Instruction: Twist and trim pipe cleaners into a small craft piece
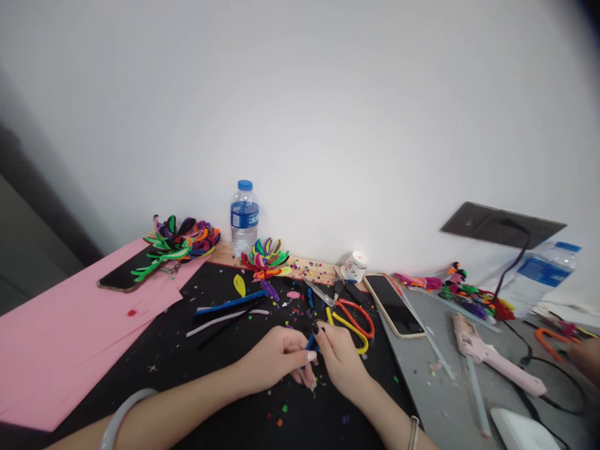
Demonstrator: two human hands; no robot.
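Observation:
My left hand (276, 357) and my right hand (338, 356) meet over a black sheet (197, 375) on the table. Both pinch a short blue pipe cleaner (310, 341) between their fingertips. A pale bangle sits on my left wrist and a thin bracelet on my right. Just beyond my right hand lie scissors with yellow and red handles (352, 320). Long blue, white and black pipe cleaners (229, 312) lie to the left of my hands. Small coloured scraps are scattered over the black sheet.
A pink sheet (60, 337) with a phone (124, 275) and bent pipe-cleaner shapes (185, 240) lies left. A water bottle (244, 219) and a pipe-cleaner flower (267, 256) stand by the wall. Right: another phone (394, 304), a pink glue gun (492, 356), cables, another person's hand (588, 359).

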